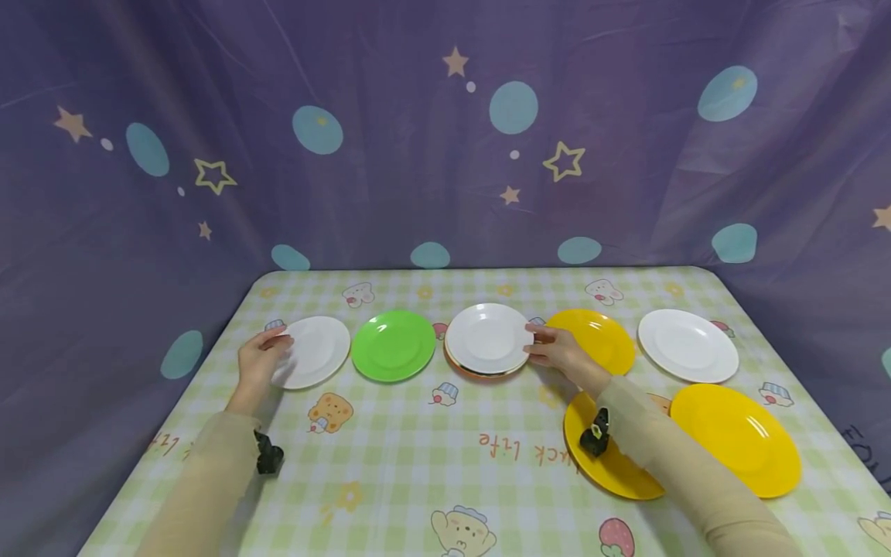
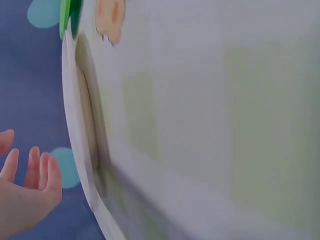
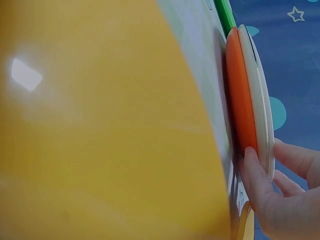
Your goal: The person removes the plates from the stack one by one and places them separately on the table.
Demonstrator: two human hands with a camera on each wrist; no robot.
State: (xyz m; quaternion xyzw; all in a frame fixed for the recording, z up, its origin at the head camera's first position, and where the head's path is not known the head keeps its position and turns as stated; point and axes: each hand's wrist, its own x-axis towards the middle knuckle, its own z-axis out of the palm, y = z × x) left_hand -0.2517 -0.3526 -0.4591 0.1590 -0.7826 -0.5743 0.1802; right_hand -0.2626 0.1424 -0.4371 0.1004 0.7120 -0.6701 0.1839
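Observation:
At the left of the row, my left hand (image 1: 261,365) is beside the rim of a white plate (image 1: 319,352). The left wrist view shows its fingers (image 2: 33,167) spread and bent, with no plate between them. My right hand (image 1: 565,357) pinches the right rim of a stack of plates in the middle, topped by a white plate (image 1: 489,338). Below that top plate, the right wrist view shows an orange plate (image 3: 240,95) at the bottom. The thumb lies across the orange side, while the fingers reach the white side.
A green plate (image 1: 393,346) sits between the left white plate and the stack. Right of the stack are a yellow plate (image 1: 602,340) and a white plate (image 1: 687,346). Two larger yellow plates, one (image 1: 738,441) right of my forearm and another (image 1: 612,468) partly under it, lie nearer.

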